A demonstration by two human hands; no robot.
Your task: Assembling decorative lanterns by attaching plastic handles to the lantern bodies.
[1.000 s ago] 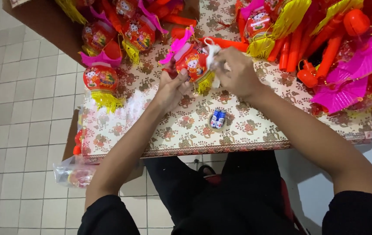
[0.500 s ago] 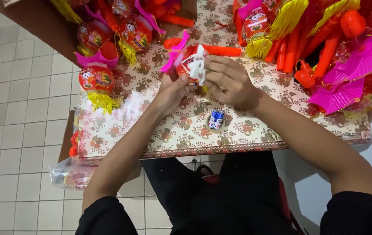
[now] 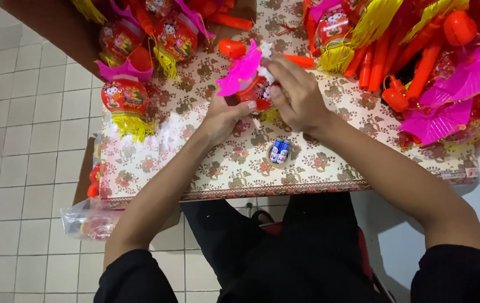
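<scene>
Both hands grip a red toy lantern [image 3: 255,90] (pink frill on top) above a floral table [image 3: 223,163]. The left hand [image 3: 224,115] clasps its base; the right hand [image 3: 299,95] pinches its top.

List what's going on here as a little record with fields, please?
Left hand: grips the red toy lantern from below
Right hand: closed over the lantern's right side
Lantern trim: pink frill on top
Table: floral-patterned cloth
Near hands: two small batteries
Left pile: finished lanterns with yellow tassels
Right pile: orange handles
</scene>
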